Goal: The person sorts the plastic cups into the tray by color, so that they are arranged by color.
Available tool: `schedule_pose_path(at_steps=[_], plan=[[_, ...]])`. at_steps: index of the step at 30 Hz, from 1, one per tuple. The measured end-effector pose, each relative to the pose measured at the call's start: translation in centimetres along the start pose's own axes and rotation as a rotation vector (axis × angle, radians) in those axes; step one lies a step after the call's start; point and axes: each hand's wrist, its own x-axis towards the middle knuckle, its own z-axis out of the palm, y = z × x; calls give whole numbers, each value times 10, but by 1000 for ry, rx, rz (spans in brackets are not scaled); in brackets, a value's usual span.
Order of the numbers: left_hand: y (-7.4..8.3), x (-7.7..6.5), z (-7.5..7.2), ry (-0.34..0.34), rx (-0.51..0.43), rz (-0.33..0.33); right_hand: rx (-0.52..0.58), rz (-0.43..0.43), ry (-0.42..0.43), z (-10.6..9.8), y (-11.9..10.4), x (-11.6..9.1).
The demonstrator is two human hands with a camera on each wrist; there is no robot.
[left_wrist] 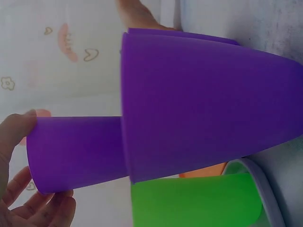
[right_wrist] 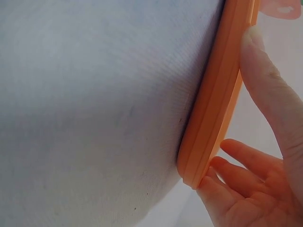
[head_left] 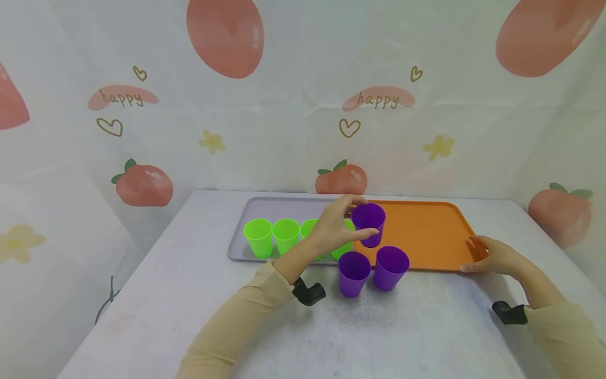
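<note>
My left hand holds a purple cup by its rim, thumb on one side and fingers on the other. The cup is raised over the inner edge of the orange tray. Two more purple cups, a left one and a right one, stand upright on the table just in front of the trays. My right hand rests at the orange tray's front right corner, its thumb laid along the rim and its fingers loosely extended beside the corner.
A grey tray lies left of the orange one, bearing several bright green cups in a row; my left forearm hides part of them. A white cloth printed with fruit hangs behind the white table.
</note>
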Motion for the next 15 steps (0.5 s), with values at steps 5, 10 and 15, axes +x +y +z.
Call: schedule_pose_path(at_steps=[5,10,15], plan=[[-6,7,8,-53,74,15,-1,2,1,0,0,0],[-8,11,14,-123,195,28,1,3,-2,0,0,-1],[-10,13,19,-172,266,23,2,3,-7,0,-1,-1]])
